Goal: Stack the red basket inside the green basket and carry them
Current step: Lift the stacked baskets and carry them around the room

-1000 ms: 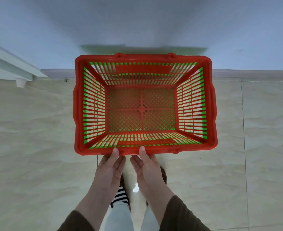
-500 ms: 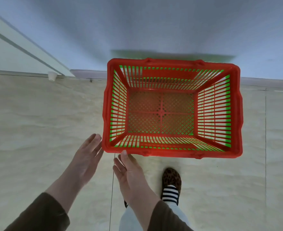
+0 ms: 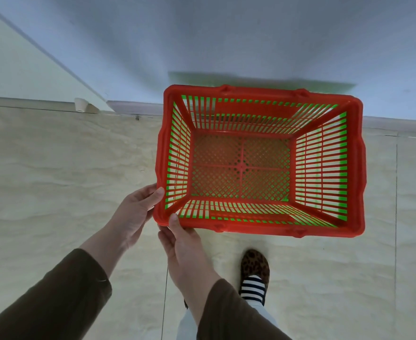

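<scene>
The red basket (image 3: 251, 228) sits nested inside the green basket (image 3: 343, 165), whose green shows only through the red slats. The pair is below me, close to the wall, seen from above. Both hands are at its near left corner. My left hand (image 3: 136, 209) wraps the left side of that corner with the thumb on the red rim. My right hand (image 3: 185, 244) has its thumb on the near rim, and its fingers are hidden beneath. I cannot tell whether the baskets rest on the floor or hang lifted.
A pale blue wall (image 3: 226, 45) and its skirting run just behind the baskets. A door frame with a small white stopper (image 3: 80, 105) stands at the left. My foot in a leopard slipper (image 3: 254, 266) is on the beige tiled floor (image 3: 55, 180).
My left hand, open and apart from the basket half a second ago, now grips the corner. My right thumb has moved up onto the rim. The baskets sit further right in view.
</scene>
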`<action>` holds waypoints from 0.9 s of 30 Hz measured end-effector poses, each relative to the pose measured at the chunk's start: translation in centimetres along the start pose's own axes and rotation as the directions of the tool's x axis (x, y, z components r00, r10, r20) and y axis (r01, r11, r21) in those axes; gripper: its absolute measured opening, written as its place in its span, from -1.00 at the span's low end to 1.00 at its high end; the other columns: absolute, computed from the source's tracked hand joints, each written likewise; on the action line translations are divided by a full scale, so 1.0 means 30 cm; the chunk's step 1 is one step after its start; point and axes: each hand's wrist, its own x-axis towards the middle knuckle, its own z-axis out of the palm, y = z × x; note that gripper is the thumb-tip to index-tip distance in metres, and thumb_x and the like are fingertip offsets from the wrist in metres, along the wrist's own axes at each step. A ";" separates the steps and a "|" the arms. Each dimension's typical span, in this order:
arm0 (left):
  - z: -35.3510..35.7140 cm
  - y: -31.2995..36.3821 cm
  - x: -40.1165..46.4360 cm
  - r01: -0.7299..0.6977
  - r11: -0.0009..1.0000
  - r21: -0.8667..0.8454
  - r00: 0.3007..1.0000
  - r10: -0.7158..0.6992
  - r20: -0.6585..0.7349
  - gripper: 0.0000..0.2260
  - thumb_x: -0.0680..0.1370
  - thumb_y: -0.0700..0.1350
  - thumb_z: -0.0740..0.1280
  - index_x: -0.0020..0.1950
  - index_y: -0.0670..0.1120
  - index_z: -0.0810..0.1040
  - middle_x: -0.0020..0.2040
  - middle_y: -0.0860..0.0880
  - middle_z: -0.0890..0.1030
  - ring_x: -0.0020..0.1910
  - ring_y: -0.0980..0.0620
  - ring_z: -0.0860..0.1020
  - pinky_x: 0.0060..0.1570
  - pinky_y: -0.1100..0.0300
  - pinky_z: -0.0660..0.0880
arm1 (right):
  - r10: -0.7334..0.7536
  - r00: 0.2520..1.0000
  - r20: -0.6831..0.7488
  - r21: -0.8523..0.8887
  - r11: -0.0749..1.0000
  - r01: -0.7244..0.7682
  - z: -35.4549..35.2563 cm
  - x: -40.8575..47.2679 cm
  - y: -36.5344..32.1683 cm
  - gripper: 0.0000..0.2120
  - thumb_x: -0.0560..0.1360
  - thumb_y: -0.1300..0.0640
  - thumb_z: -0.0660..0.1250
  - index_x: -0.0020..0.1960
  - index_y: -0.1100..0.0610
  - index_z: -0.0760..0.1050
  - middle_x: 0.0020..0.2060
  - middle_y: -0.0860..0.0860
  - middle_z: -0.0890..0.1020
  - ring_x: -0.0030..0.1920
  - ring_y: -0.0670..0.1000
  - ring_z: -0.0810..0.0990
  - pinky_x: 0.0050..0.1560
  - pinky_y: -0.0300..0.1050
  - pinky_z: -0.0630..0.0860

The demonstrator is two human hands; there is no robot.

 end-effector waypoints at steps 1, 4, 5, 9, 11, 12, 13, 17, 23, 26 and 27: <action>-0.001 -0.003 0.004 -0.010 1.000 0.014 1.000 0.010 -0.006 -0.64 0.56 -0.01 0.41 0.30 -0.14 0.64 0.16 -0.12 0.75 0.10 -0.05 0.74 -0.04 0.20 0.65 | -0.009 1.000 -0.012 -0.013 1.000 0.009 0.003 0.003 0.001 -0.58 0.59 0.11 0.44 0.42 0.12 0.46 0.28 0.07 0.69 0.29 0.09 0.65 0.44 0.05 0.48; 0.004 -0.011 0.008 -0.022 1.000 0.020 0.999 0.023 -0.048 -0.70 0.59 -0.02 0.40 0.27 -0.12 0.66 0.12 -0.09 0.77 0.06 -0.04 0.75 -0.10 0.21 0.66 | -0.035 0.999 -0.031 -0.036 0.999 0.034 0.013 0.003 0.006 -0.67 0.60 0.10 0.43 0.34 0.08 0.49 0.25 0.04 0.69 0.22 0.04 0.68 0.43 0.04 0.49; 0.007 -0.014 0.008 -0.021 0.999 0.024 0.998 0.022 -0.063 -0.70 0.60 -0.01 0.40 0.27 -0.11 0.66 0.11 -0.08 0.77 0.06 -0.05 0.75 -0.10 0.20 0.67 | -0.041 0.999 -0.035 -0.039 0.998 0.040 0.016 0.004 0.009 -0.72 0.60 0.10 0.43 0.28 0.04 0.50 0.24 0.03 0.69 0.18 0.02 0.68 0.43 0.04 0.50; 0.011 -0.015 0.006 -0.010 0.999 0.044 0.995 0.014 -0.098 -0.67 0.59 0.03 0.40 0.30 -0.08 0.65 0.13 -0.06 0.76 0.11 -0.07 0.74 -0.05 0.14 0.67 | -0.019 0.998 -0.066 -0.063 0.998 0.015 0.025 -0.016 0.000 -0.76 0.60 0.08 0.42 0.24 0.01 0.50 0.22 0.01 0.69 0.17 0.01 0.67 0.46 0.08 0.46; 0.016 -0.007 0.000 0.002 1.000 0.030 0.996 0.001 -0.085 -0.64 0.58 0.03 0.40 0.32 -0.10 0.64 0.15 -0.08 0.76 0.15 -0.10 0.72 -0.05 0.15 0.67 | 0.028 0.999 -0.044 -0.097 0.995 -0.032 0.023 -0.031 -0.021 -0.62 0.60 0.05 0.42 0.37 0.09 0.47 0.23 0.00 0.67 0.28 0.06 0.63 0.49 0.10 0.43; 0.018 -0.001 -0.005 0.007 1.000 0.016 0.998 -0.006 -0.069 -0.60 0.55 0.03 0.41 0.35 -0.11 0.62 0.16 -0.08 0.75 0.16 -0.11 0.72 -0.05 0.16 0.67 | 0.063 0.997 -0.038 -0.133 0.989 -0.067 0.028 -0.051 -0.038 -0.57 0.59 0.02 0.44 0.39 0.10 0.45 0.22 -0.01 0.64 0.33 0.09 0.59 0.49 0.08 0.44; 0.022 0.008 -0.010 0.013 1.000 0.003 0.999 -0.013 -0.053 -0.53 0.52 0.03 0.42 0.40 -0.11 0.57 0.18 -0.08 0.75 0.17 -0.10 0.71 -0.01 0.14 0.66 | 0.110 0.993 -0.030 -0.184 0.976 -0.114 0.030 -0.072 -0.059 -0.56 0.57 -0.02 0.45 0.37 0.10 0.44 0.20 -0.02 0.61 0.35 0.10 0.57 0.46 0.07 0.47; 0.032 0.055 -0.015 -0.061 0.998 0.008 0.998 0.061 -0.017 -0.02 0.36 0.26 0.54 0.65 -0.01 0.19 0.44 -0.02 0.56 0.40 -0.05 0.52 0.50 -0.12 0.34 | 0.158 0.987 0.015 -0.408 0.902 -0.138 0.001 -0.219 -0.190 -0.73 0.58 -0.07 0.44 0.15 0.07 0.52 0.18 0.04 0.63 0.19 0.04 0.66 0.33 0.00 0.59; 0.085 0.174 0.021 -0.148 0.988 0.035 0.988 0.150 -0.049 -0.10 0.43 0.20 0.45 0.67 0.04 0.13 0.61 -0.03 0.35 0.57 -0.06 0.32 0.57 -0.13 0.13 | -0.533 0.826 0.185 -0.784 0.427 0.451 -0.198 -0.319 -0.553 -0.46 0.58 -0.14 0.39 0.50 0.02 0.43 0.37 -0.09 0.56 0.40 -0.08 0.52 0.44 -0.02 0.45; 0.118 0.218 0.039 -0.165 0.985 0.050 0.985 0.167 -0.048 -0.12 0.43 0.17 0.45 0.67 0.01 0.16 0.57 -0.04 0.41 0.49 -0.05 0.38 0.56 -0.13 0.16 | -0.768 0.619 0.164 -0.888 0.159 0.432 -0.339 -0.323 -0.757 -0.38 0.57 -0.28 0.31 0.55 -0.06 0.36 0.45 -0.07 0.50 0.45 -0.01 0.46 0.43 0.18 0.46; 0.123 0.228 0.043 -0.164 0.985 0.056 0.984 0.167 -0.054 -0.13 0.44 0.16 0.45 0.67 0.00 0.16 0.55 -0.04 0.44 0.47 -0.05 0.40 0.56 -0.13 0.17 | -0.803 0.577 0.148 -0.913 0.113 0.391 -0.384 -0.304 -0.813 -0.39 0.59 -0.29 0.27 0.56 -0.08 0.32 0.49 -0.05 0.46 0.47 0.03 0.43 0.43 0.24 0.44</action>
